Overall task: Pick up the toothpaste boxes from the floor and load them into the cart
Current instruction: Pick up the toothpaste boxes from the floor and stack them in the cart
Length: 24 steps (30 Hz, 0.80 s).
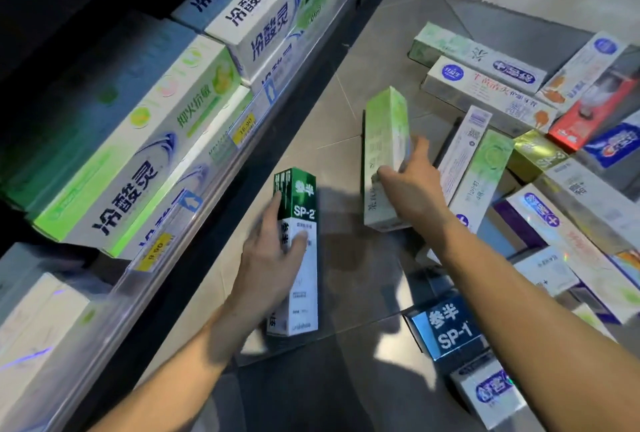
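Forearms nearest; boxes seemingly held.

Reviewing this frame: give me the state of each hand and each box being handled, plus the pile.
left hand: grips the green-and-white SP-2 box
SP-2 box: held, tilted lengthwise
right hand: grips the pale green box
pale green box: held, raised on end
box pile: lying loose, overlapping
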{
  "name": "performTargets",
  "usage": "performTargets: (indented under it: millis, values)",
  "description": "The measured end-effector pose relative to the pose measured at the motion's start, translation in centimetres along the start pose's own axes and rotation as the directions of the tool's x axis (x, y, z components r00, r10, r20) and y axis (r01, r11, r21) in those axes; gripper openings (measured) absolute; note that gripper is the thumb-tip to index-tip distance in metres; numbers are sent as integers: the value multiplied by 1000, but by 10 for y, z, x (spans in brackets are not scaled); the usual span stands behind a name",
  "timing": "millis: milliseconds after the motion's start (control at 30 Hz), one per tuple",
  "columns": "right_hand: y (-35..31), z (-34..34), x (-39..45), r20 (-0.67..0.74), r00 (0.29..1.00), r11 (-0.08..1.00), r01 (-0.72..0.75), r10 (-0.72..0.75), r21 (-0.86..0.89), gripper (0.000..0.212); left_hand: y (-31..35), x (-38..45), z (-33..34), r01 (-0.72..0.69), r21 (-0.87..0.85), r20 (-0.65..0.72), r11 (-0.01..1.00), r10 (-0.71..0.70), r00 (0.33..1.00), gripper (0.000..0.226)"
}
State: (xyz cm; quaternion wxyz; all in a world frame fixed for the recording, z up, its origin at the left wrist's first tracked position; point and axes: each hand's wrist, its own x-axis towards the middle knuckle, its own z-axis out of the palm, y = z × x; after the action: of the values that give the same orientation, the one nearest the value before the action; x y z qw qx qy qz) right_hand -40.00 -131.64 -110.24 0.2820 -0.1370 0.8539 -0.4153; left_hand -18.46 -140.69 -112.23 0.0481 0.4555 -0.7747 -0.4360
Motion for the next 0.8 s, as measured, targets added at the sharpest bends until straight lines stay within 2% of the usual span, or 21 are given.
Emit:
performTargets:
  millis: [100,167,333,433,533,733,800]
  values:
    - [4,-7,-23,122,992,961,-70,38,269,63,16,9,5,-7,-240,-55,971,-7,998,55]
    - [3,-13,-36,164,986,936,-85,30,342,63,36,14,7,-32,-394,-83,918,-1,997,54]
    - [-34,-56,-83,108,994,858,-65,12,510,60,111,-4,-9,0,-692,-15,722,-14,1000,54]
    - [-77,-109,-130,124,992,809,-62,-13,585,69,181,-35,-40,-27,-737,25,675,67,997,51]
    - [-140,-176,-182,104,991,779,5,-90,626,73,270,-81,-86,-37,-781,47,624,118,992,43]
    - [-326,-336,-300,62,983,701,80,-174,709,72,478,-195,-232,-134,-764,76,631,294,953,62]
    - [-398,-390,-346,45,979,700,108,-197,706,69,552,-233,-289,-173,-747,69,642,334,940,61]
